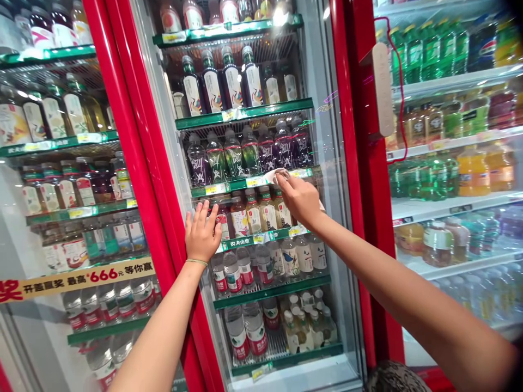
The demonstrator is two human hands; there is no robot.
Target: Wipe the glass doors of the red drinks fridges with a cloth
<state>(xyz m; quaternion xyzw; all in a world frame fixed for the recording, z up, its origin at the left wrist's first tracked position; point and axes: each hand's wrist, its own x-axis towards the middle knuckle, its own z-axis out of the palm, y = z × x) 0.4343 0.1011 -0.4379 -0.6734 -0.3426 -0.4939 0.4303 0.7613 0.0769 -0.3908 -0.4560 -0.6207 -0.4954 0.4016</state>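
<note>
**Cloth at the middle of the glass, extent covered unclear**

Head view: the right hand point(300, 200) grips a pale cloth point(269, 176) in bunched fingers against the glass door point(326, 158), just off the view's centre toward 1 o'clock. The left hand point(203, 233), at 8 o'clock from the cloth, is open, fingers spread, at the door's red frame point(143, 117). Behind the glass stand rows of bottles point(232, 158). The work looks under way, but no mark on the pane separates finished from unfinished parts, so how much is left cannot be told
</note>
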